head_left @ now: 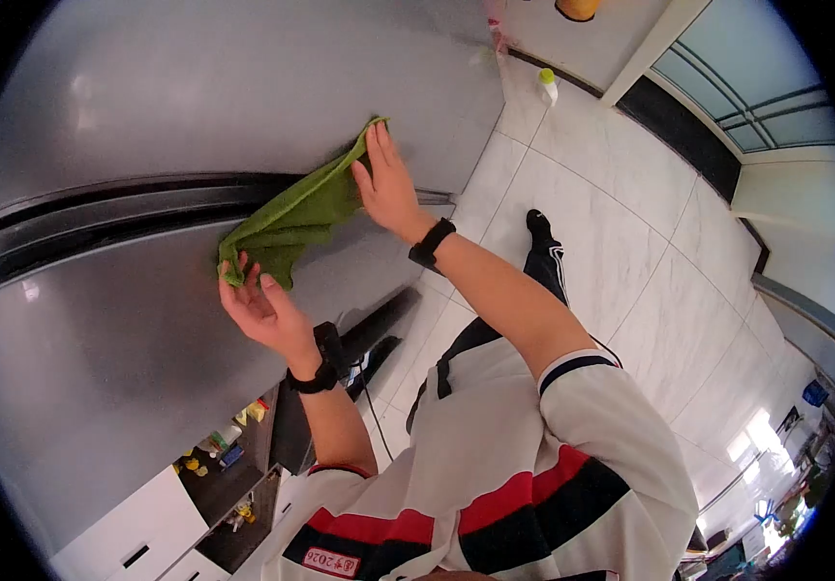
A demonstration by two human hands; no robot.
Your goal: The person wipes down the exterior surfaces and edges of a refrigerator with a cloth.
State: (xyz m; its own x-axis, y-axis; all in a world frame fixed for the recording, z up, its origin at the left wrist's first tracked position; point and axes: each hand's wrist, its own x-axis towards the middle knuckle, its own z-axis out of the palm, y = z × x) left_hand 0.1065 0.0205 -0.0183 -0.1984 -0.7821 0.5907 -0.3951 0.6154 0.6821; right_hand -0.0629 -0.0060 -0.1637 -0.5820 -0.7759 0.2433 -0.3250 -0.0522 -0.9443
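A green cloth (306,215) stretches slantwise between my two hands, in front of a grey metal fridge (98,368) and across its dark handle groove (136,208). My left hand (267,312) grips the cloth's lower left corner, fingers curled behind it and thumb apart. At the opposite end, my right hand (393,194) has the upper corner under its nearly straight fingers, against the fridge front. The cloth's middle sags in folds. Both wrists carry black bands.
A white bottle with a green cap (547,85) stands on the tiled floor (621,242) near a doorway. An open-shelved white cabinet (146,528) with small items is at lower left. My foot in a black shoe (538,225) is on the tiles.
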